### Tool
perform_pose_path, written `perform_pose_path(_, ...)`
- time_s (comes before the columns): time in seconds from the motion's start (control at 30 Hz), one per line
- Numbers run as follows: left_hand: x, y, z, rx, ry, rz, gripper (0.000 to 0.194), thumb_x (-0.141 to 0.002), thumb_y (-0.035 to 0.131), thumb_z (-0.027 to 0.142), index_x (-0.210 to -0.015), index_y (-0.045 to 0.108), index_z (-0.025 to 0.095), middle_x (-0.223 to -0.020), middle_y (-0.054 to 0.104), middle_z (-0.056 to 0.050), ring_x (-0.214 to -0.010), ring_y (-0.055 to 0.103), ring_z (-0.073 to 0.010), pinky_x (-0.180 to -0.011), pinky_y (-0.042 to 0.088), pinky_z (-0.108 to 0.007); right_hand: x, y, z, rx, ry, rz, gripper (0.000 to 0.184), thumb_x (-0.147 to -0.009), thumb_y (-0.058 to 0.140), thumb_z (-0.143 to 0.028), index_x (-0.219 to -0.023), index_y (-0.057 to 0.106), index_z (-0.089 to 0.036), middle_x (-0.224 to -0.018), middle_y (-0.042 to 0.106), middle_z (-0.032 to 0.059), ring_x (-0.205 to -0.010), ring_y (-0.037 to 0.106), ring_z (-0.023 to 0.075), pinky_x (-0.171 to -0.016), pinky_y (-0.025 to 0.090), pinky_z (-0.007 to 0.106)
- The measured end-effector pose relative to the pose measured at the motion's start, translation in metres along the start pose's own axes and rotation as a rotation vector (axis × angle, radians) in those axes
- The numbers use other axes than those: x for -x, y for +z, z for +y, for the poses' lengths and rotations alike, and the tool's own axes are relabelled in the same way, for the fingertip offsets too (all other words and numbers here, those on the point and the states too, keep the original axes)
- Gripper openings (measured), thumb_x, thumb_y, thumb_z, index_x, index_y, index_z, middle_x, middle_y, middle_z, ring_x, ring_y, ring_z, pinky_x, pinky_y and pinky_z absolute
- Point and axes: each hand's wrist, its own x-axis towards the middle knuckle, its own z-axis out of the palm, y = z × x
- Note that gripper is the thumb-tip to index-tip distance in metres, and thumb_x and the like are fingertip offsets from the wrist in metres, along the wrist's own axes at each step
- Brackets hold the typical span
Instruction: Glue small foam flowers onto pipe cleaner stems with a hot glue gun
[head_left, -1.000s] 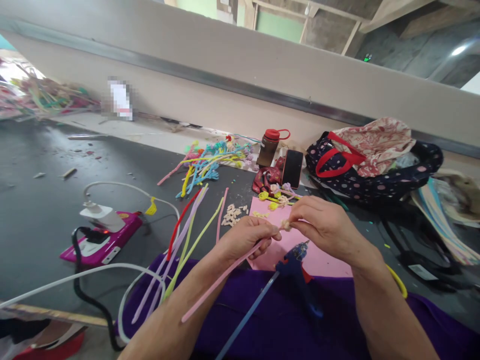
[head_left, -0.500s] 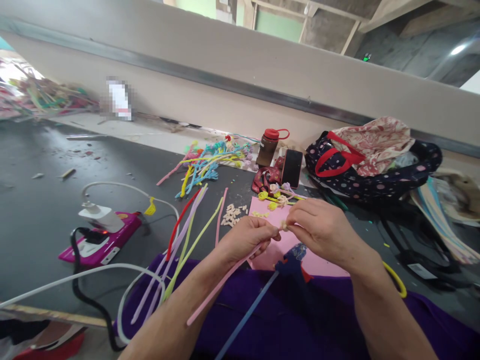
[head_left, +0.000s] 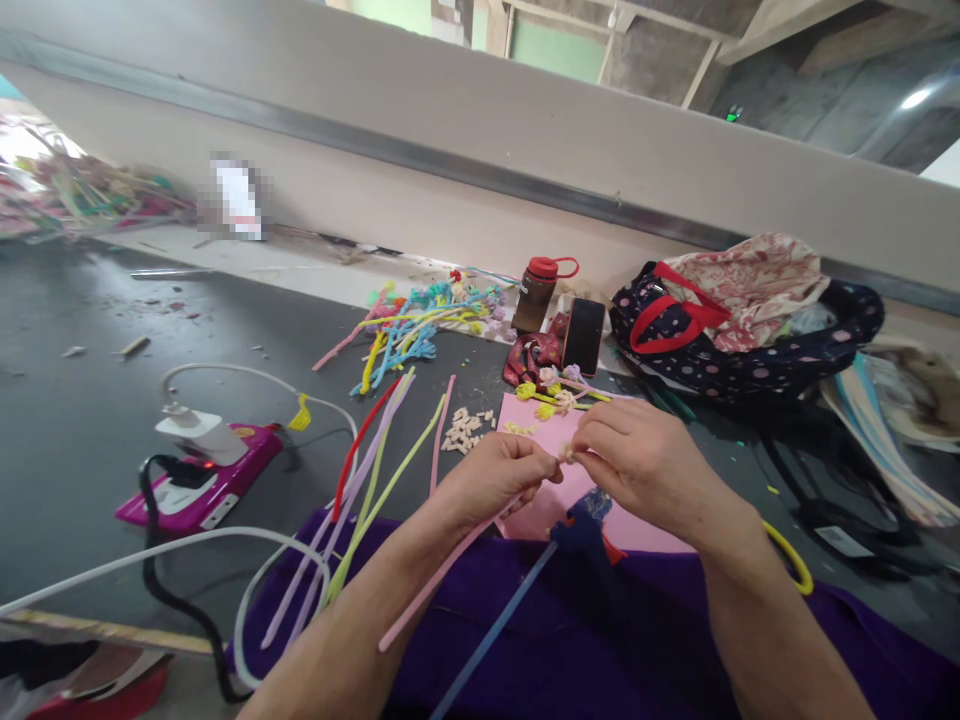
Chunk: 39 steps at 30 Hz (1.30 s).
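My left hand [head_left: 501, 478] is closed around a pink pipe cleaner [head_left: 429, 598], whose long tail slants down over my forearm. At the tip of that stem, a small cream piece [head_left: 566, 454] sits between both hands. My right hand [head_left: 637, 455] pinches this piece with thumb and forefinger; its other fingers are curled. Both hands hover above a pink sheet [head_left: 637, 528]. Short yellow pieces [head_left: 519, 429] lie on the sheet, and a pile of cream pieces [head_left: 465, 430] is just left of it. Small flower-topped stems [head_left: 551, 400] rest along its far edge.
Loose coloured pipe cleaners [head_left: 375, 470] lie left of my arm, near a magenta power strip [head_left: 247, 470] with cables. Behind are a heap of bundled stems [head_left: 420, 320], a red-capped bottle [head_left: 534, 300], a phone [head_left: 583, 338] and a dotted bag [head_left: 795, 365]. Purple cloth [head_left: 600, 640] covers my lap.
Almost nothing differs. The tail of the pink pipe cleaner has shifted slightly right; both hands keep their grip in nearly the same place.
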Motion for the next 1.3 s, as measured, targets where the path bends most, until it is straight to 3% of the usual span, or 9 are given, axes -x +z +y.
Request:
perform_pose_path(0.57,0.001,0.000,0.000,-0.004,0.011,-0.013,0.016,-0.071,0.053,0.025,-0.066,0.061,0.013,-0.039,0.039,0.007,-0.032,0.027,-0.0033,-0.035,0.019,-0.018,0.000,0.001,-0.002,0.008,-0.011,-0.041,0.011,-0.082,0.050,-0.015,-0.074,0.058,-0.016,-0.076,0.060,0.0047,-0.076,0.054,0.0177,-0.070,0.038,0.031)
perform_pose_path(1.03,-0.002,-0.003,-0.003,0.020,0.030,-0.014,0.024,-0.072,0.056,0.035,-0.068,0.061,0.012,-0.038,0.040,0.007,-0.031,0.028,-0.0037,-0.034,0.018,-0.019,0.003,-0.008,0.003,-0.089,-0.028,0.115,0.017,-0.085,0.050,-0.017,-0.084,0.067,-0.020,-0.085,0.066,0.0046,-0.081,0.059,0.0166,-0.072,0.043,0.031)
perform_pose_path(1.17,-0.003,-0.004,-0.001,0.060,-0.022,-0.025,0.022,-0.071,0.057,0.034,-0.066,0.060,0.012,-0.037,0.039,0.007,-0.029,0.029,-0.0039,-0.032,0.019,-0.019,0.004,-0.012,0.006,-0.174,0.025,0.238,0.017,-0.084,0.051,-0.019,-0.093,0.066,-0.020,-0.091,0.066,0.0056,-0.084,0.060,0.0176,-0.073,0.047,0.031)
perform_pose_path(1.3,-0.003,-0.007,0.000,0.182,-0.048,-0.076,0.021,-0.072,0.055,0.033,-0.068,0.060,0.012,-0.037,0.040,0.007,-0.028,0.029,-0.0037,-0.032,0.018,-0.018,0.004,-0.013,0.008,-0.250,0.075,0.247,0.018,-0.085,0.051,-0.019,-0.095,0.065,-0.021,-0.091,0.065,0.0053,-0.084,0.061,0.0173,-0.073,0.049,0.031)
